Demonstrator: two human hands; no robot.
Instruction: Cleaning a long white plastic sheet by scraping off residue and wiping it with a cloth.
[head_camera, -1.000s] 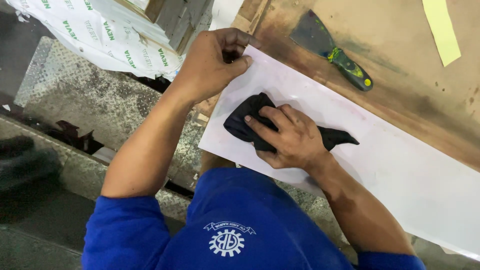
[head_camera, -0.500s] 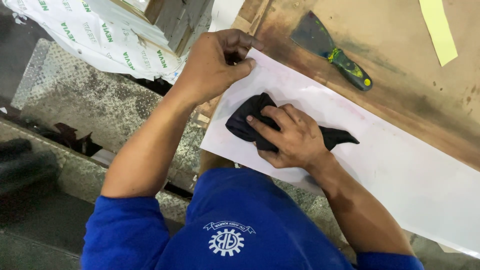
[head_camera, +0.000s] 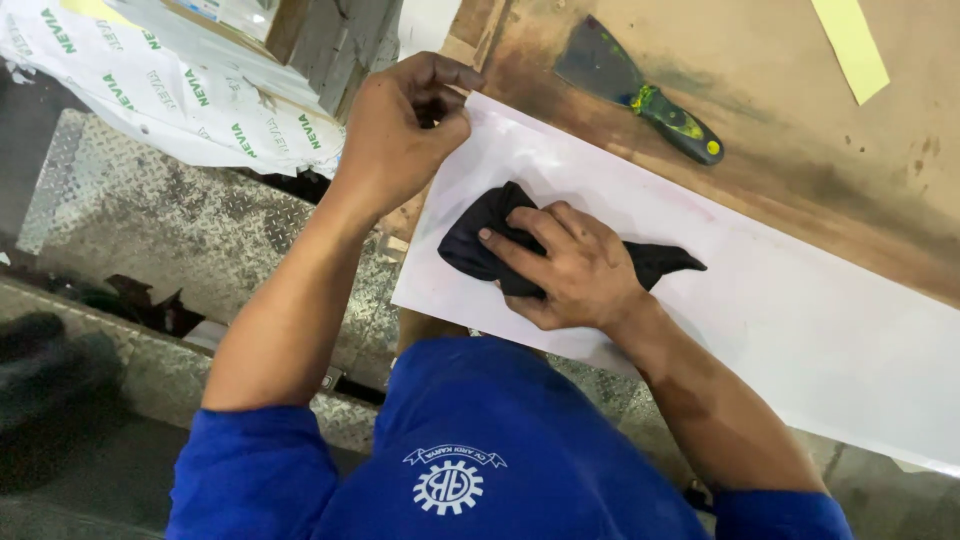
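Observation:
A long white panel (head_camera: 800, 320) lies slantwise across a stained wooden bench (head_camera: 800, 130). My right hand (head_camera: 570, 270) presses a crumpled black cloth (head_camera: 478, 240) flat against the panel near its left end; the cloth's tail sticks out past my wrist to the right. My left hand (head_camera: 405, 125) pinches the panel's top left corner, fingers curled over the edge.
A paint-smeared scraper (head_camera: 640, 95) with a green and yellow handle lies on the bench beyond the panel. A yellow strip (head_camera: 850, 45) lies at the far right. Printed white plastic sheeting (head_camera: 170, 90) covers things at the left, above a metal tread-plate floor (head_camera: 150, 220).
My right hand and the black cloth have shifted slightly along the panel. My left hand keeps its hold on the corner.

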